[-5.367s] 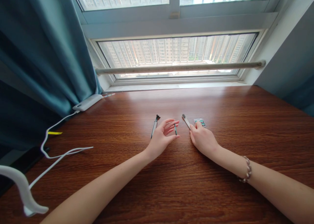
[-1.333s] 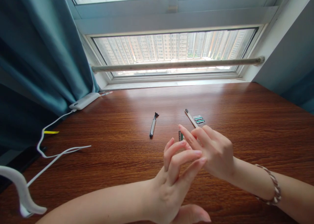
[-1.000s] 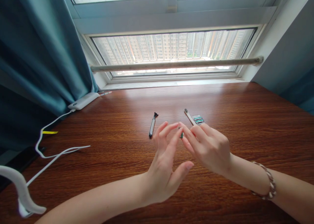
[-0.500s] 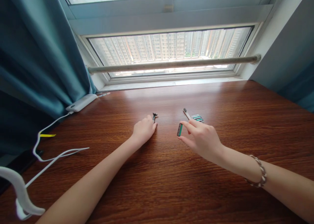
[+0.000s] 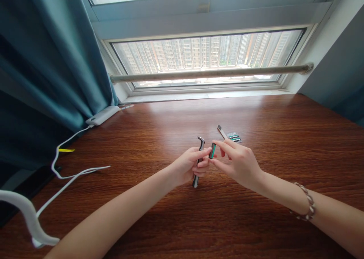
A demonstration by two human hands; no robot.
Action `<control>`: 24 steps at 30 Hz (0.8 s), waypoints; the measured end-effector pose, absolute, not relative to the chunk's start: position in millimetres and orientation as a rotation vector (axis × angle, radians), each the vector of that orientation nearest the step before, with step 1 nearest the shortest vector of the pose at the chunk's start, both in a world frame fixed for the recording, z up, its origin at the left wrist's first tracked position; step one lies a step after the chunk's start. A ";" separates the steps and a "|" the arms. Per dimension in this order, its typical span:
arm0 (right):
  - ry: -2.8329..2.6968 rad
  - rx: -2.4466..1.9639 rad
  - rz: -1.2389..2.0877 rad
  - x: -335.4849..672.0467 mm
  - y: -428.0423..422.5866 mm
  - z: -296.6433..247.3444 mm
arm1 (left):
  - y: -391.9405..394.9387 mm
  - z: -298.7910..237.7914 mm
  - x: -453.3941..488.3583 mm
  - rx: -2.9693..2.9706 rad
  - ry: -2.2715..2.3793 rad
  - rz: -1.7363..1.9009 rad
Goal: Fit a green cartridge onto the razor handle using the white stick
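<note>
My left hand [image 5: 191,165] is wrapped round a razor handle [image 5: 195,181], dark and silver, raised upright with its bare head end at the top. Between the thumb and fingertips of my right hand [image 5: 239,158] is a razor cartridge [image 5: 212,151], black with a green strip. The left thumb tip reaches the cartridge's left edge, close to the handle. Just beyond the right hand lie a toothbrush [image 5: 222,131], its lower part hidden by the fingers, and a clear pack of razor cartridges [image 5: 234,137] with green strips.
A brown wood table [image 5: 159,122] runs up to the window. At the left are a white power strip [image 5: 102,116], a white cable [image 5: 68,182], a yellow strip [image 5: 66,150] and a curved white stand [image 5: 27,217]. A blue curtain [image 5: 62,54] hangs beside the window.
My left hand has lifted the razor handle and moved right, bringing it beside the cartridge. The right hand keeps its pinch on the cartridge. The view has shifted slightly.
</note>
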State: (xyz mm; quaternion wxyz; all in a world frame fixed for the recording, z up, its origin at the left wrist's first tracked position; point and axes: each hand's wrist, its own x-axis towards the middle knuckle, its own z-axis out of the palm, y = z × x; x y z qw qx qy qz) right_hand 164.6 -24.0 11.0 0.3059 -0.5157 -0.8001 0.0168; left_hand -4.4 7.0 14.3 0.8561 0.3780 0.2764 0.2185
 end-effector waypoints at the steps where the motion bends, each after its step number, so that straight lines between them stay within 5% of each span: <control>1: -2.115 -1.343 0.063 164.5 -24.3 11.6 | 6.7 14.1 -5.3 0.794 0.558 0.443; 24: -1.777 -1.172 0.473 164.8 -24.1 20.8 | -0.2 18.2 -2.3 0.832 0.541 0.663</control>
